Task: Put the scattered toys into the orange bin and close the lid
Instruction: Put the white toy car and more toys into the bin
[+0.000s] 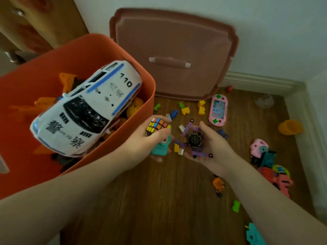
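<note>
The open orange bin stands at the left with a white toy police car on top of orange toys inside. Its pinkish lid leans upright against the wall behind. My left hand grips a colourful puzzle cube just right of the bin's rim, with a teal toy under its fingers. My right hand holds a black spider-like fidget toy with purple jointed legs above the floor.
On the wooden floor lie a pink handheld game, yellow blocks and green ones, an orange cup, and pink, teal and red toys along the right wall. A wooden cabinet stands behind the bin.
</note>
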A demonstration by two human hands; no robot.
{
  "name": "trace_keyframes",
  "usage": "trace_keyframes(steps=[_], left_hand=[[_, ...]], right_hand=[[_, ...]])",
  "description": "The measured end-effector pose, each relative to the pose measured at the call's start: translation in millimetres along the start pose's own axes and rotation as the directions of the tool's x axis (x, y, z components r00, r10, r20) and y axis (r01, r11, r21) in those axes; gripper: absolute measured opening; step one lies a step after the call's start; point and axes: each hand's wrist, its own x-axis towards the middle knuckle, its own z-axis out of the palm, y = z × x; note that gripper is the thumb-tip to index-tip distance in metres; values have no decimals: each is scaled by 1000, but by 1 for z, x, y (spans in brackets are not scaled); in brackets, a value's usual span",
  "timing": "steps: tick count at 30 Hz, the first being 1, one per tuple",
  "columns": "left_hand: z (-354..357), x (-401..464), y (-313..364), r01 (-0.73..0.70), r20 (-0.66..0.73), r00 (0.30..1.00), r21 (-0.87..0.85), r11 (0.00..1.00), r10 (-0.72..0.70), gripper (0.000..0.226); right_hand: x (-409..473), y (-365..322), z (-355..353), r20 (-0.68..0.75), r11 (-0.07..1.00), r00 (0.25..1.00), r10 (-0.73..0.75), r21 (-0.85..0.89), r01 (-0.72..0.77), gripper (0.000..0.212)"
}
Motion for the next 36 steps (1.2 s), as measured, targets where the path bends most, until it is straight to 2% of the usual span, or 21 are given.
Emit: trace_keyframes(steps=[3,8,11,15,18,21,22,24,25,26,27,28,29,30,31,32,34,36], left_hand=[[-18,-22,21,-51,43,998,36,998,49,32],[-45,-42,54,-167,40,986,165,972,163,35],[-66,-46,75,-209,-75,971,182,961,226,45],[-121,-51,94,-249,-190,916,421,872,353,20],[-177,-58,88,-132,-324,870,573,809,372,17],[-233,-66,71,35,-451,828,636,771,334,29],[-249,-69,63,100,-437,841,704,703,318,37],[-271,-69,47,213,-363,906,837,505,219,63],[-279,-69,42,251,-341,929,864,438,141,77],[-283,-66,38,263,-320,945,871,414,74,88],[-285,-64,37,255,-295,955,873,415,34,96],[-287,-61,37,239,-270,963,876,418,16,102],[-289,-59,37,225,-250,968,888,401,13,106],[-293,-60,36,219,-244,969,906,361,24,108],[-294,-61,35,217,-247,967,926,309,64,110],[-293,-63,35,211,-250,961,940,268,118,110],[-290,-67,34,147,-208,954,953,264,217,110],[-282,-69,33,-29,-65,947,957,287,314,105]], right_hand=[[-13,-6,28,45,999,998,-54,-5,54,34],[-19,-20,86,33,959,989,-146,-242,149,27],[-19,-29,125,106,882,960,-259,-379,280,21],[-11,-33,173,151,710,892,-427,-555,434,17],[-1,-26,213,191,639,882,-431,-626,447,13],[12,-16,251,226,532,854,-469,-699,477,17],[17,-13,264,223,505,840,-495,-712,487,18],[28,-9,288,219,475,819,-530,-724,501,16],[35,-6,302,227,451,807,-545,-732,510,11],[40,-4,313,235,418,802,-549,-754,507,3],[45,-3,322,256,374,801,-542,-780,502,8],[50,0,329,297,267,802,-518,-835,481,21],[55,2,332,354,50,798,-488,-901,431,34],[61,7,333,402,-224,782,-476,-916,334,45],[67,9,329,442,-445,753,-488,-868,222,50],[69,10,322,452,-558,742,-495,-820,127,50],[67,6,308,377,-575,788,-488,-817,35,48],[64,3,294,342,-553,859,-381,-829,85,45]])
